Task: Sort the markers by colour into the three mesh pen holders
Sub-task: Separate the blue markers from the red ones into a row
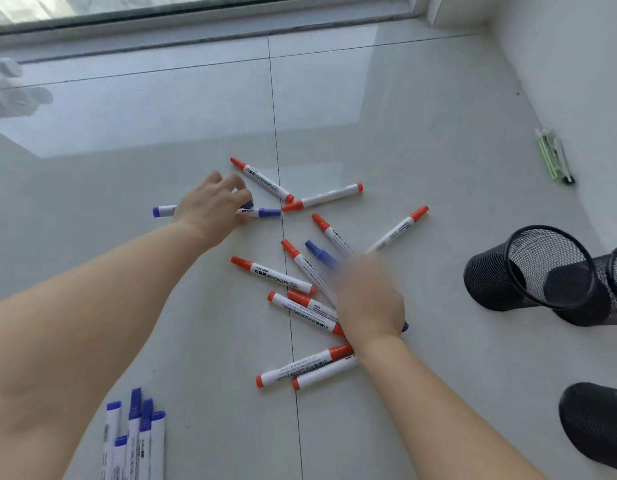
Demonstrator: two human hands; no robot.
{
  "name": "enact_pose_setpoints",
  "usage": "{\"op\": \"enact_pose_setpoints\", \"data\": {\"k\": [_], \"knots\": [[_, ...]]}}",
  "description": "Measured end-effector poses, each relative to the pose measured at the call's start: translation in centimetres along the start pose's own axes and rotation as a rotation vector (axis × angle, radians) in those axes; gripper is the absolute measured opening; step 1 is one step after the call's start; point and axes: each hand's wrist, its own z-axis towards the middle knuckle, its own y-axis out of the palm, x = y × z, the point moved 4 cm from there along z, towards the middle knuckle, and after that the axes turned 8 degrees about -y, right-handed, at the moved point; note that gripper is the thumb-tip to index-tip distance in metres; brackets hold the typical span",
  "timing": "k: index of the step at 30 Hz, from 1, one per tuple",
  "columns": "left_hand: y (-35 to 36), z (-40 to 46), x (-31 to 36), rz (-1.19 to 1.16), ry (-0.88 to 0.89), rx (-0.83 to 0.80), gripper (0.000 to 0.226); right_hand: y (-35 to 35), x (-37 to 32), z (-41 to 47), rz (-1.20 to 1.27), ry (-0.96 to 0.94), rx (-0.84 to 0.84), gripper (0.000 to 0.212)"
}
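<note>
Several red-capped whiteboard markers (272, 275) lie scattered on the pale tiled floor. My left hand (213, 206) reaches forward and curls over a blue marker (265, 212) lying flat at the far left of the scatter. My right hand (369, 299), blurred by motion, covers a second blue marker (319, 253) whose cap sticks out past the fingers and whose tail shows at the wrist. A bundle of blue markers (135, 434) lies near my left elbow. Three black mesh pen holders stand at the right: one (490, 275), one behind it (611, 292), one nearer me (598, 424).
A green and white clip-like object (554, 157) lies by the white wall at the far right. A window frame runs along the top. Blurred pale shapes sit at the upper left edge. Tile seams cross the floor under the markers.
</note>
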Motion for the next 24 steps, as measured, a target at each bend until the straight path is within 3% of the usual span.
{"op": "enact_pose_setpoints", "data": {"k": [3, 8, 11, 15, 21, 24], "knots": [[-0.6, -0.7, 0.2, -0.047, -0.081, 0.036, 0.028, 0.0, 0.0, 0.2, -0.03, -0.01, -0.038, 0.025], [-2.9, -3.7, -0.3, -0.371, -0.326, 0.16, 0.027, -1.4, 0.1, 0.5, -0.007, 0.014, -0.092, 0.023], [-3.6, -6.8, -1.0, -0.532, -0.45, 0.126, 0.028, -3.5, 0.2, -0.6, 0.074, 0.064, -0.024, 0.026], [-3.8, -12.6, -2.1, -0.615, -0.47, 0.069, 0.027, -5.4, -1.6, -1.9, 0.177, 0.041, 0.015, 0.021], [-2.0, -21.4, -5.0, -0.853, -0.638, -0.053, 0.028, -3.8, -8.1, -6.4, 0.485, 0.02, -0.15, 0.006], [-0.5, -25.4, -5.8, -1.026, -0.735, -0.081, 0.024, -1.5, -11.7, -10.0, 0.521, 0.023, -0.244, 0.024]]}}
